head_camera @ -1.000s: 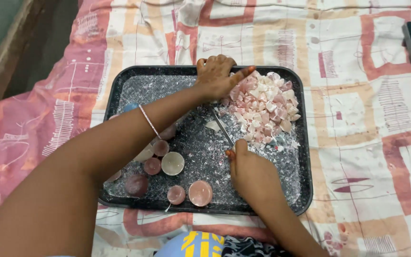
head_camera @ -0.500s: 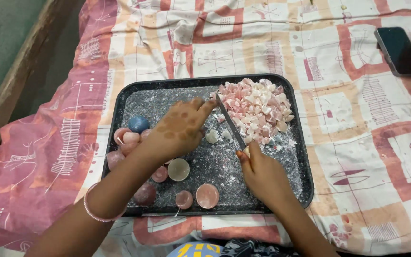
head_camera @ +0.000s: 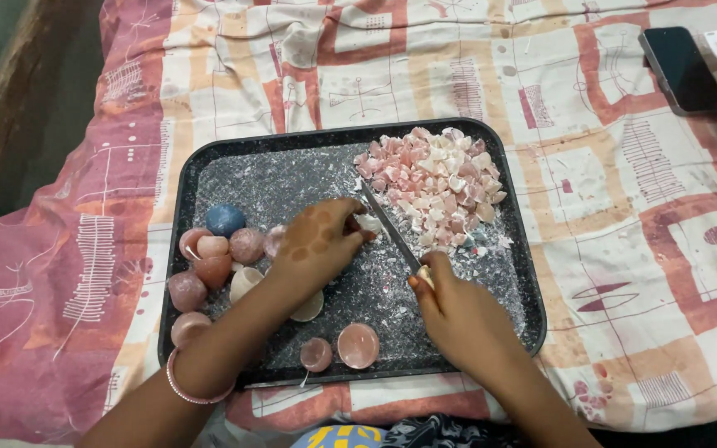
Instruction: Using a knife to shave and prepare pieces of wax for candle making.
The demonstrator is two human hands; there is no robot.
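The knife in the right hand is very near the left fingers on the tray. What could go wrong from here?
1. The left hand pinches a small piece right beside the blade of the knife held by the right hand; a slip could cut the fingertips.
2. The pile of cut chunks lies near the rim of the tray, so pieces might spill onto the cloth.
3. The round balls may roll.

We see a dark speckled tray (head_camera: 209, 178) with a smooth, slightly glossy enamel-like finish, dusted with pale waxy crumbs. The pink and white chunks (head_camera: 433, 178) look matt and waxy. The knife (head_camera: 387, 224) blade shows dull metal, and beneath lies soft printed cloth (head_camera: 624, 207).
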